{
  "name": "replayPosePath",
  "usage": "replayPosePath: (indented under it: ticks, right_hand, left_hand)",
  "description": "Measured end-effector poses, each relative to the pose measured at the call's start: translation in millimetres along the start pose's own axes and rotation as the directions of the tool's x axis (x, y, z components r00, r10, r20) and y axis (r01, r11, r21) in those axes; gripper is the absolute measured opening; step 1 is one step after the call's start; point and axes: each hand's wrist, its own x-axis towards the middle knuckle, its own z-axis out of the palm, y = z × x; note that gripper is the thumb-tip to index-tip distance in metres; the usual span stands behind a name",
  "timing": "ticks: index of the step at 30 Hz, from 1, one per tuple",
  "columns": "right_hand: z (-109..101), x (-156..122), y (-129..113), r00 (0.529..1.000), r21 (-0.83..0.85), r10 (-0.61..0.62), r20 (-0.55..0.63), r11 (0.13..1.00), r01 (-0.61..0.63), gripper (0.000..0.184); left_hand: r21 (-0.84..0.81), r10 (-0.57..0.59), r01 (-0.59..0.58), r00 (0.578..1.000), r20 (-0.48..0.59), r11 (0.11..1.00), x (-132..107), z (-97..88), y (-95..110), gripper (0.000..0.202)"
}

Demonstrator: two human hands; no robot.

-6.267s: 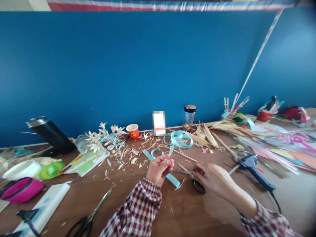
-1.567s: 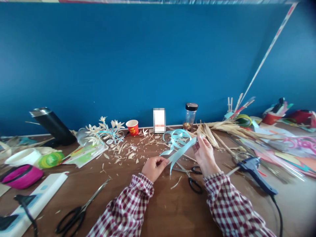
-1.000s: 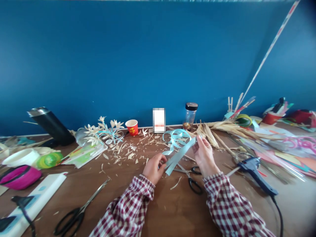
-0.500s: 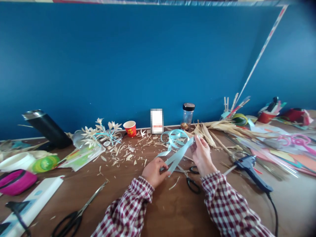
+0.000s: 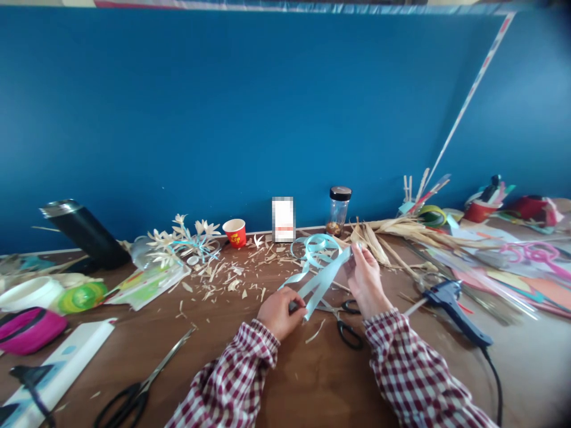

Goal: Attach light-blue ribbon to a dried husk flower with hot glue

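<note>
A pale blue ribbon (image 5: 328, 279) runs between my two hands over the middle of the table, its loose loops lying behind them. My right hand (image 5: 364, 279) is closed on the ribbon's upper right part, fingertips pinched together. Lower and to the left, my left hand (image 5: 283, 310) is closed with its fingers curled at the ribbon's other side. One ribbon end hangs beside its fingertips. Under the ribbon, between the hands, lies a pair of black-handled scissors (image 5: 348, 334), its blades partly covered.
A second pair of scissors (image 5: 143, 386) lies front left, near a white power strip (image 5: 84, 351). To the right rests a blue glue gun (image 5: 459, 312) with its cord. Husk scraps, husk flowers (image 5: 178, 244), a red paper cup (image 5: 235, 233) and a lidded jar (image 5: 339, 211) stand behind.
Both hands hold nearly the same place. The left hand has shifted very slightly, and the ribbon's loose tail has moved a little down and left. The camera view has tilted slightly.
</note>
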Motion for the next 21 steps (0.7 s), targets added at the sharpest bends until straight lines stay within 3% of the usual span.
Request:
replayPosePath:
  ticks: [5, 21]
  right_hand:
    - [0.4, -0.1, -0.9, 1.000, 0.024, 0.005, -0.020, 1.000, -0.004, 0.021]
    - [2.1, -1.8, -0.6, 1.000, 0.039, -0.005, -0.001, 0.999, 0.005, 0.025]
  left_hand:
    - [0.054, -0.013, 0.012, 1.000, 0.015, 0.998, -0.9, 1.3, 0.5, 0.019]
    - [0.097, -0.020, 0.018, 1.000, 0.018, 0.995, -0.3, 7.0, 2.5, 0.008]
